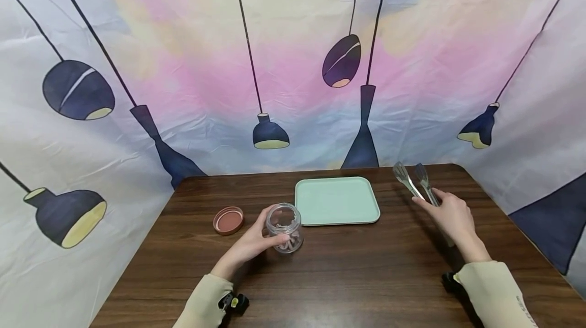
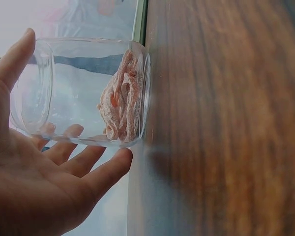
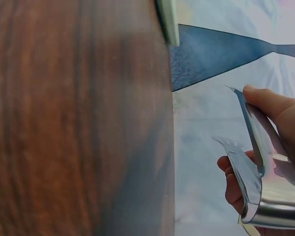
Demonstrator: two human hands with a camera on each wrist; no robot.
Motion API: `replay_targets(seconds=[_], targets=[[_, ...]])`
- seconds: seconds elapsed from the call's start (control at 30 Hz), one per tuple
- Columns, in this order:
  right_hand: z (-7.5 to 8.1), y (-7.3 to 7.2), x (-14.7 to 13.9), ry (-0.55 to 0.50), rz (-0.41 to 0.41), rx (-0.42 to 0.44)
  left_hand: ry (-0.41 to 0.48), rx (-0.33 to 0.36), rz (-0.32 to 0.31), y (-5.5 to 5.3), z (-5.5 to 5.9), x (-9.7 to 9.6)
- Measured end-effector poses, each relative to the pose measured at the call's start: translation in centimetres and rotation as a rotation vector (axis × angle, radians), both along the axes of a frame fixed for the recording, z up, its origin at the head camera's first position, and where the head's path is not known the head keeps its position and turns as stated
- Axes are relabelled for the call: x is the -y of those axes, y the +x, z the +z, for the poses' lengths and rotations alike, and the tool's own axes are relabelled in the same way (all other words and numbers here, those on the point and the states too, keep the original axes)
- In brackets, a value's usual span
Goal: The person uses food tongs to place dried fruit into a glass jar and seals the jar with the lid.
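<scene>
My left hand holds an uncapped clear glass jar by its side, thumb on one side and fingers on the other. The jar stands upright on the wooden table. Inside, at its bottom, lies a clump of pale pinkish-brown, powdery strips. My right hand grips metal tongs between thumb and fingers. In the right wrist view the tongs are held above the tabletop with their arms spread. Their slotted heads point toward the far edge of the table.
A mint-green rectangular tray lies behind the jar, near the table's far edge. Left of the jar rests a reddish-brown round lid. The dark wooden table backs onto a printed cloth with painted lamps.
</scene>
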State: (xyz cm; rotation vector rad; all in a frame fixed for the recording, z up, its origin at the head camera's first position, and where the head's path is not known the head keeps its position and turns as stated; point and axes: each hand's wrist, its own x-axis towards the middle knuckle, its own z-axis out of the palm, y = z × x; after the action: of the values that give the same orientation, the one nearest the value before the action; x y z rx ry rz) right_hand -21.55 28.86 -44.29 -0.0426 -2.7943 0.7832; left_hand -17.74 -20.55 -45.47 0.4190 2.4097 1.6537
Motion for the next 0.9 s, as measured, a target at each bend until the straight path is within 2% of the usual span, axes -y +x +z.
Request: replay_targets(seconds=[0.1, 0.43, 0.63, 0.9], targets=[[-0.22, -0.23, 0.24, 0.008, 0.014, 0.002, 0.003, -0.001, 0.004, 0.1, 0.01, 0.06], [-0.93, -0.25, 0.09, -0.001, 0.025, 0.11, -0.015, -0.007, 0.009, 0.08, 0.15, -0.07], [-1.06, -0.48, -0.17, 0.045, 0.076, 0.175, -0.014, -0.01, 0.004, -0.08, 0.26, -0.03], [-0.68, -0.49, -0.05, 0.104, 0.105, 0.343, -0.012, 0.0, 0.003, -0.14, 0.09, -0.04]])
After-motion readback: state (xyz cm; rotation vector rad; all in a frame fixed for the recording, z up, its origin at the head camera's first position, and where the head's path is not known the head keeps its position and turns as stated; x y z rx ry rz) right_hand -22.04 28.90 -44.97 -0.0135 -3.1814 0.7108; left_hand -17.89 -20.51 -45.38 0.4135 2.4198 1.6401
